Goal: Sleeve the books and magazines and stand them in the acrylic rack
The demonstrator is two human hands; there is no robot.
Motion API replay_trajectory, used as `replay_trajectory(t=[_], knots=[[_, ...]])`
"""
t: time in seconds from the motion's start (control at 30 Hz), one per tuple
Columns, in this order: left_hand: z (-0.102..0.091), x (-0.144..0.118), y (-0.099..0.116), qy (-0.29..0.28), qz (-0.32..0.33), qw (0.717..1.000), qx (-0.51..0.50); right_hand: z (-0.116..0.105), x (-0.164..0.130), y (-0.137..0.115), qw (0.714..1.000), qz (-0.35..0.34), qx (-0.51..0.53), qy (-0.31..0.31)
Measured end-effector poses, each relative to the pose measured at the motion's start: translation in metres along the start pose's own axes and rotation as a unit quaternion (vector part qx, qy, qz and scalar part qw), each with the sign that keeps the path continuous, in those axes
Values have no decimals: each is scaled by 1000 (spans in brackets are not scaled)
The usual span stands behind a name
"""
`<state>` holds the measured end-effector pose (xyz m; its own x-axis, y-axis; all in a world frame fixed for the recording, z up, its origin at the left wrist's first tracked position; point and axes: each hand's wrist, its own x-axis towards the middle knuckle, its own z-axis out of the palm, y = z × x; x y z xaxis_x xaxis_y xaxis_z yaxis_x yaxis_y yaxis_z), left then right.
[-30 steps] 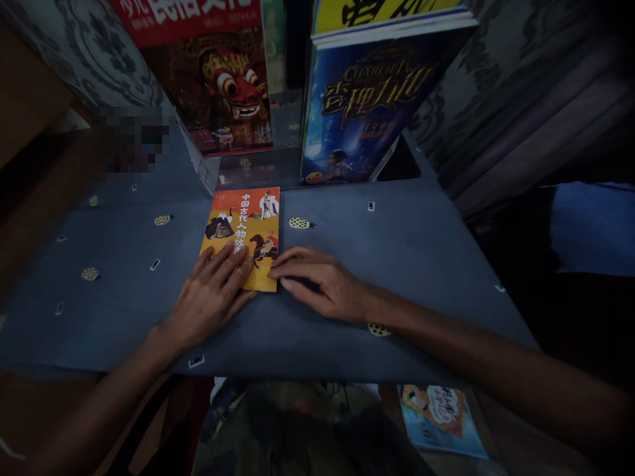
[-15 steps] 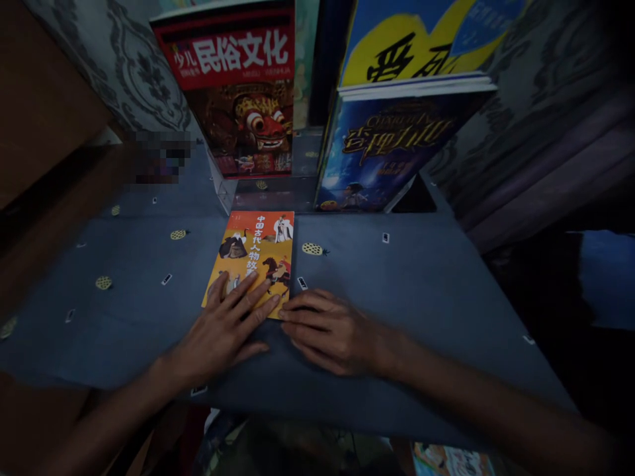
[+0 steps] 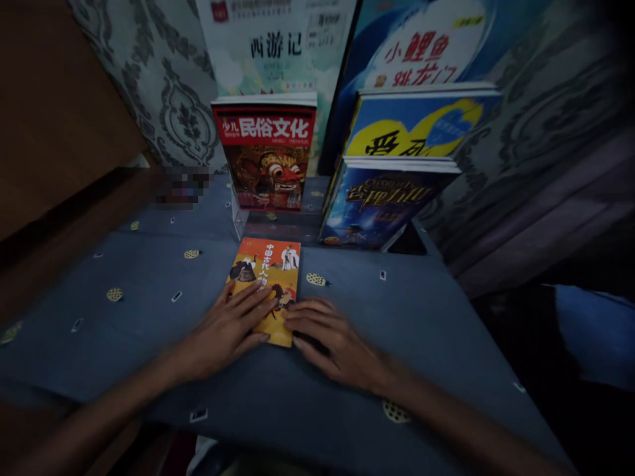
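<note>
A small orange-and-yellow book, its cover printed with Chinese characters and figures, lies closed on the blue tablecloth. My left hand rests flat over the lower left of the cover, fingers stretched out. At the lower right edge, my right hand curls its fingers together onto the book, with the thumb by the corner. Just behind the book stands a red book with a mask picture, and to its right a dark blue book.
Behind these rise a yellow-and-blue book, a pale green book and a blue book with a white patch. They stand in a clear holder. Patterned wallpaper lies behind, a brown wooden panel at left.
The view has tilted up, so more of the standing books shows and everything sits lower. My right hand's fingers have moved slightly up along the book's right edge; my left hand stays on the cover.
</note>
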<state>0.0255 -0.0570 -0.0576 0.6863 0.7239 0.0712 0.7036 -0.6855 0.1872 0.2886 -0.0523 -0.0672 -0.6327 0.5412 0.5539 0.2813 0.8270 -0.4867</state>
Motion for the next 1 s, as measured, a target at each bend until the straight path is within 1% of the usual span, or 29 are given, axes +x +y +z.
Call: replay_trajectory(t=[0.07,0.2,0.3,0.37,0.47,0.63,0.83,1.0], knots=[[0,11,-14,1,-27,1000,-4,3,5,10,999,37,-35,-15],[1,34,-39,0,-75,997,-17,9,23,38,986,140,-82,-40],[4,48,-51,9,-100,994,-30,12,42,58,971,211,-100,-45],[8,53,-55,32,-112,993,-35,15,51,69,965,232,-116,-43],[14,57,-60,74,-123,989,-46,20,56,78,961,230,-149,-31],[22,55,-62,125,-127,982,-64,24,52,82,961,211,-181,-12],[21,54,-59,133,-147,977,-76,24,49,85,963,197,-182,-6],[18,53,-55,143,-144,976,-74,26,46,88,963,190,-187,-22]])
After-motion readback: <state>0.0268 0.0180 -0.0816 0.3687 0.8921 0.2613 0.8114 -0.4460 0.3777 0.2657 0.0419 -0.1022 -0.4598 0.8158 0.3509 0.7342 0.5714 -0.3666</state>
